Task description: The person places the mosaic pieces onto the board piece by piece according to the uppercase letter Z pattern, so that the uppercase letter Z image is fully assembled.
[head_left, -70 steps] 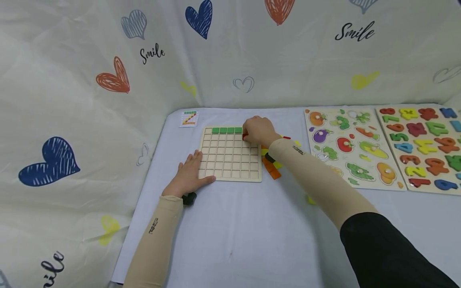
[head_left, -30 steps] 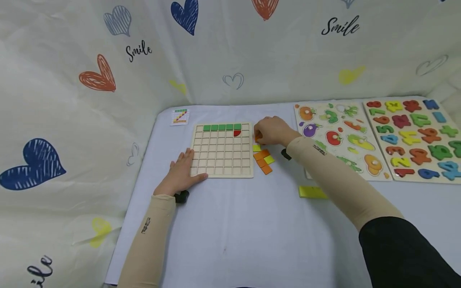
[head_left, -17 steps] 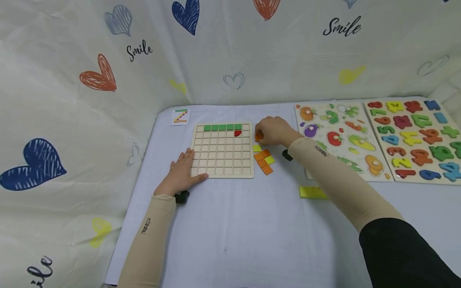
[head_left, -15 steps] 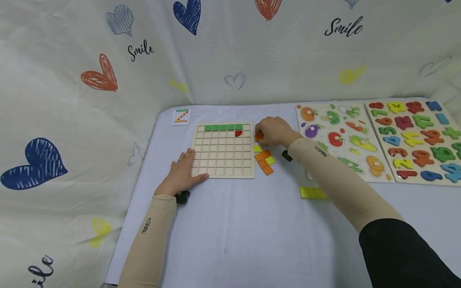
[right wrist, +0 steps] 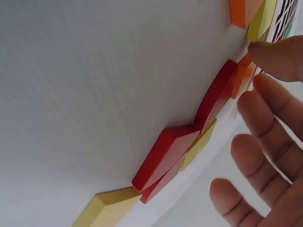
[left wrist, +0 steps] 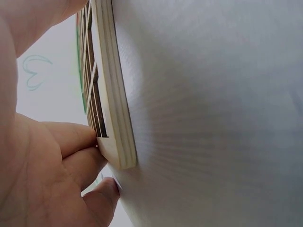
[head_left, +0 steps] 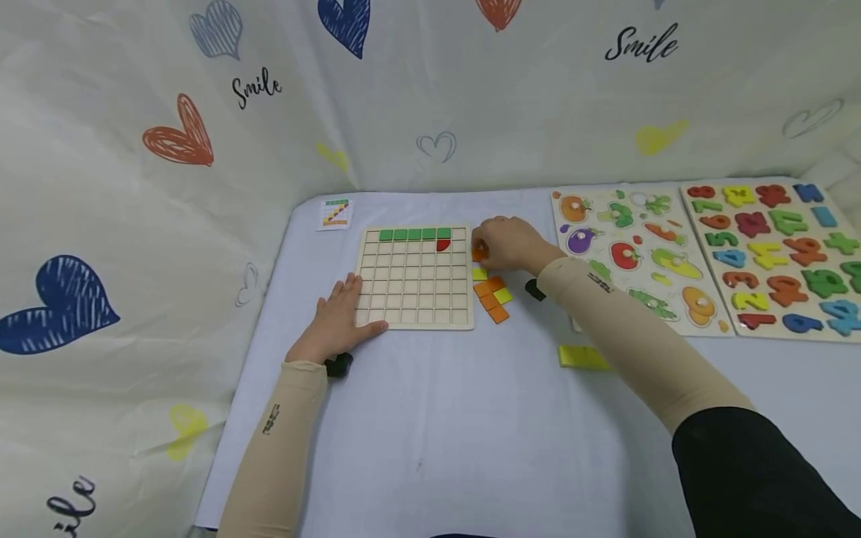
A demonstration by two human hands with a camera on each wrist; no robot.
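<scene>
A pale wooden grid board (head_left: pixel 415 284) lies on the table, with several green square tiles (head_left: pixel 407 235) along its top row and a red rounded tile (head_left: pixel 443 245) under the last of them. My left hand (head_left: pixel 334 320) steadies the board's left edge, fingers straight, thumb along the front edge. The left wrist view shows those fingertips against the board's corner (left wrist: pixel 116 151). Beside the board's right edge, my right hand (head_left: pixel 509 243) has its thumb and index fingertip right at an orange tile (right wrist: pixel 240 78), with a gap between them. Red tiles (right wrist: pixel 168 153) lie near its other fingers.
More orange tiles (head_left: pixel 487 288) and yellow tiles (head_left: pixel 502 296) lie right of the board. A pattern card (head_left: pixel 335 214) sits at the back left. A yellow block (head_left: pixel 581 357), a vegetable puzzle board (head_left: pixel 622 291) and a number puzzle board (head_left: pixel 817 332) lie further right.
My right hand has left the board's upper right, where the red tile now sits, and moved right to the loose tiles; it then stays there. My left hand stays on the board's edge.
</scene>
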